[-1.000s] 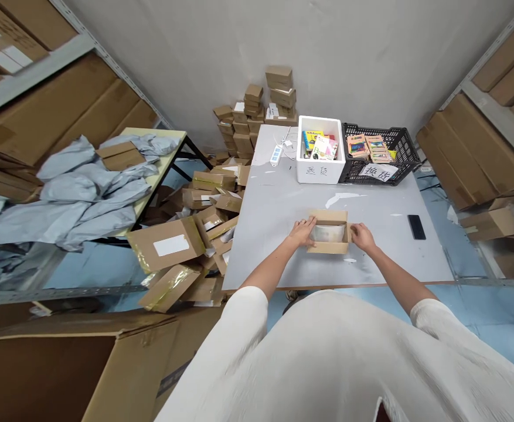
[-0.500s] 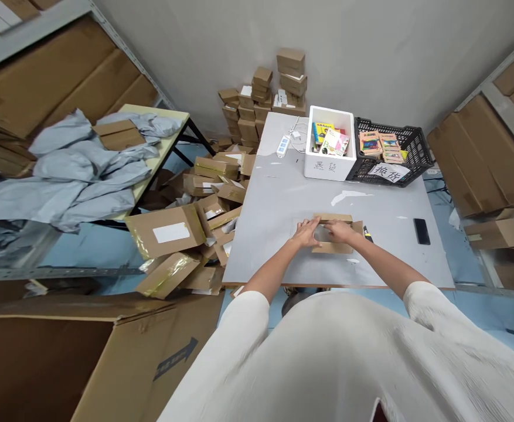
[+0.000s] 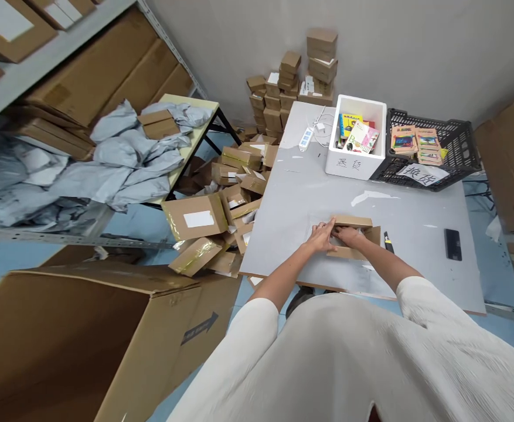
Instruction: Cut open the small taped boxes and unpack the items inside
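Note:
A small open cardboard box (image 3: 353, 221) lies on the grey table with its flaps up. My left hand (image 3: 322, 236) spans its left end, fingers at the far wall and thumb at the near one, holding it. Inside the opening is my right hand (image 3: 349, 235), its fingers bent and partly hidden. What they hold, if anything, does not show. A clear plastic piece (image 3: 312, 221) seems to lie by the left hand. Just right of the box rests a yellow and black cutter (image 3: 388, 241).
A white foam box (image 3: 349, 167) with books and a black crate (image 3: 432, 176) with packs stand at the back. A phone (image 3: 452, 244) lies at right. Left are heaped cartons (image 3: 199, 220), grey mailing bags (image 3: 120, 146) and a large carton (image 3: 160, 328).
The view has turned left, so everything sits further right in the picture. My right hand has moved deeper into the box; the left keeps its place at the left end.

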Demonstrator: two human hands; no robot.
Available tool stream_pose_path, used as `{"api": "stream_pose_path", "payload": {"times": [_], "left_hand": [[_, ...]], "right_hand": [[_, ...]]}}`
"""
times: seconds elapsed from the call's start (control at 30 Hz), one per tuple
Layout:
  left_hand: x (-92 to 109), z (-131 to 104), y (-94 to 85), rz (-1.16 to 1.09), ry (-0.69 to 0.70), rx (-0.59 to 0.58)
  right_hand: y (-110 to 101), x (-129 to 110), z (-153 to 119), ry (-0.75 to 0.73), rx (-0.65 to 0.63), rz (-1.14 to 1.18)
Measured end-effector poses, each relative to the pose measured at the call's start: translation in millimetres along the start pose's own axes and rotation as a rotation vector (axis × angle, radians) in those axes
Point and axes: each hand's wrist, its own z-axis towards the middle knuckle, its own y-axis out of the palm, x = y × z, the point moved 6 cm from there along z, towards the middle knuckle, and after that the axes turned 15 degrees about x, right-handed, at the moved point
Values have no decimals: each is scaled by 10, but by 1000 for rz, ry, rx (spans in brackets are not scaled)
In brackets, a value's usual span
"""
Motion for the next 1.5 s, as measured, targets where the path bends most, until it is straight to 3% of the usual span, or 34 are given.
{"api": "stream_pose_path", "payload": {"times": [0.13, 0.5, 0.7, 0.93, 1.17, 1.33, 1.43, 1.5], "left_hand": [[13, -14, -17, 18, -11, -17], [84, -13, -122, 59, -74, -68], [115, -13, -127, 69, -82, -47], [144, -3, -105, 68, -66, -17], [181, 33, -147, 128, -95, 16], [228, 81, -166, 201, -143, 28], [239, 107, -169, 243, -160, 73], [221, 130, -160, 275, -179, 96]], "right_hand": [[201, -10, 33, -72, -188, -147], [224, -5, 19, -317, -176, -302], [89, -141, -6, -479, -153, -368], [-351, -82, -202, -432, -60, -298], [-1228, 162, -410, -260, 189, -248], [-1824, 689, -630, 127, 563, -4], [-1966, 1083, -825, 341, 759, 271], [-1946, 1272, -954, 408, 812, 471]]}}
